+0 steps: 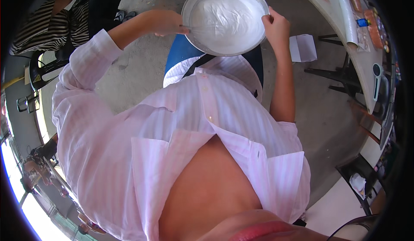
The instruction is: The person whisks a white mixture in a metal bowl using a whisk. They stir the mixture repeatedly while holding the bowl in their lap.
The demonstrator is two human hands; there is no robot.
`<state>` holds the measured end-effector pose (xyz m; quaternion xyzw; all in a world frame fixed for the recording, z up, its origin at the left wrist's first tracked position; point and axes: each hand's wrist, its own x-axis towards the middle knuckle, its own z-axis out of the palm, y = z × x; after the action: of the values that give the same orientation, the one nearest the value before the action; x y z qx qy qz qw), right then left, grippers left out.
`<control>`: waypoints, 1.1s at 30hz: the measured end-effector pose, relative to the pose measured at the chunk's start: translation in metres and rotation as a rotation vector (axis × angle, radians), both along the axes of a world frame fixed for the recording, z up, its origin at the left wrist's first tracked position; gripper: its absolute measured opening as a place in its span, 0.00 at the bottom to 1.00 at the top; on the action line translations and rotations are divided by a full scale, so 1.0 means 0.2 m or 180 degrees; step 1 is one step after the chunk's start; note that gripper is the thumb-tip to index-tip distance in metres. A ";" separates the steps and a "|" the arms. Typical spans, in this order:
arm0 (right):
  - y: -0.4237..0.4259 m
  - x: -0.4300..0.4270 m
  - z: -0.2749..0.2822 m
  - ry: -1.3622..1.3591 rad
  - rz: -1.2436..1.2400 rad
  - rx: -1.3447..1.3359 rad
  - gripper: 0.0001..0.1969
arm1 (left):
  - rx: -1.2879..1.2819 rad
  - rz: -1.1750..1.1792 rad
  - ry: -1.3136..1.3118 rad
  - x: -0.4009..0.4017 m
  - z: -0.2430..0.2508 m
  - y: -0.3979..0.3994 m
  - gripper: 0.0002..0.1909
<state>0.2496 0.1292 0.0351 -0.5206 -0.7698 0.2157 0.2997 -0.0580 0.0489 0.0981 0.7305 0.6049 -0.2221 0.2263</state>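
A wide stainless steel bowl point(193, 42) is in front of me, above my jeans. Thick white cream point(231, 9) with soft ridges fills much of it. My left hand point(165, 21) grips the handle end of a whisk point(205, 28) at the bowl's left rim. The whisk's thin wires reach into the cream and look blurred. At the opposite rim, my right hand point(276, 24) pinches the edge, its thumb over the lip. Whether the bowl rests on my legs or is held up, I cannot tell.
A table point(359, 69) curves along the right with a clear plastic roll point(346, 14) and a white handheld device point(376, 79). An open white box point(303, 48) lies on the floor. Dark chairs point(343, 74) stand by the table. A person in striped clothing point(42, 30) is at upper left.
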 end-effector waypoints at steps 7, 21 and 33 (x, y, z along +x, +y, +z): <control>0.04 0.01 0.00 -0.0055 -0.0033 -0.0265 0.17 | -0.0126 -0.0097 -0.0161 0.07 -0.12 0.11 0.30; 0.01 0.00 0.01 0.0160 -0.0147 -0.0236 0.17 | 0.0648 0.0268 -0.0211 -0.13 -0.13 0.23 0.33; -0.02 0.00 0.01 0.0037 0.0050 0.0224 0.18 | -0.0563 0.0730 -0.0339 0.03 -0.07 0.19 0.34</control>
<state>0.2500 0.1248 0.0362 -0.5025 -0.7792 0.1939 0.3206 -0.0512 0.0875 0.0845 0.6445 0.6496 -0.2081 0.3454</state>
